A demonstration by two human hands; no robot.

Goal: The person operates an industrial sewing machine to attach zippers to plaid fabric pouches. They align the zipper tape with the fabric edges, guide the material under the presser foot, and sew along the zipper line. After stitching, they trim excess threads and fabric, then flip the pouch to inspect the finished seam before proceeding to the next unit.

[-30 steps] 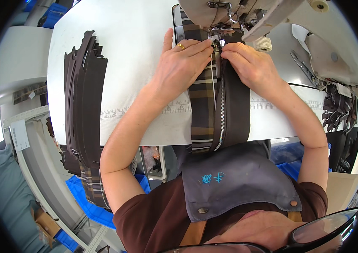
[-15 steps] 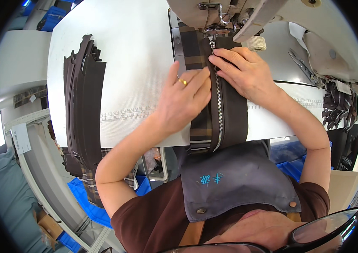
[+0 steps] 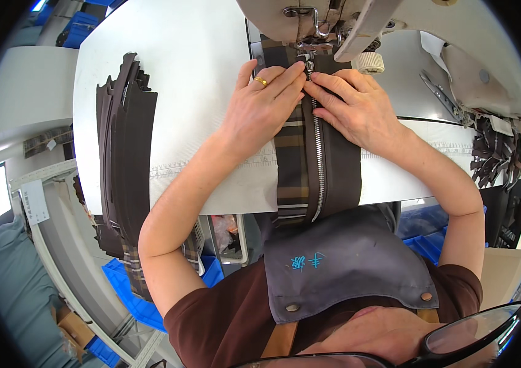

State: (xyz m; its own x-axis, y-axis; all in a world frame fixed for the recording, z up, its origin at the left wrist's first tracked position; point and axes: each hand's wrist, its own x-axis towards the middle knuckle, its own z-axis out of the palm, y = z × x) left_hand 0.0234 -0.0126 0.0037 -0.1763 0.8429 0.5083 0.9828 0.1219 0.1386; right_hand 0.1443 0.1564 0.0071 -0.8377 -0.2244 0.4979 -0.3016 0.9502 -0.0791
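A long dark brown fabric panel with a silver metal zipper down its length lies under the sewing machine head. Plaid fabric runs along the zipper's left side. My left hand, wearing a gold ring, has its fingertips closed on the zippered fabric by the zipper pull, its little finger raised and its thumb hidden. From the right, my right hand grips the same fabric at the zipper's edge, thumb and fingers bent. Both hands' fingertips nearly meet just in front of the presser foot.
A stack of dark brown strips lies on the white table at the left. Metal tweezers or scissors rest right of the machine, near bundled dark pieces. A blue bin sits below the table's left side.
My left hand has moved up and slightly right, its fingertips reaching the zipper's top. My right hand stays nearly in place on the fabric.
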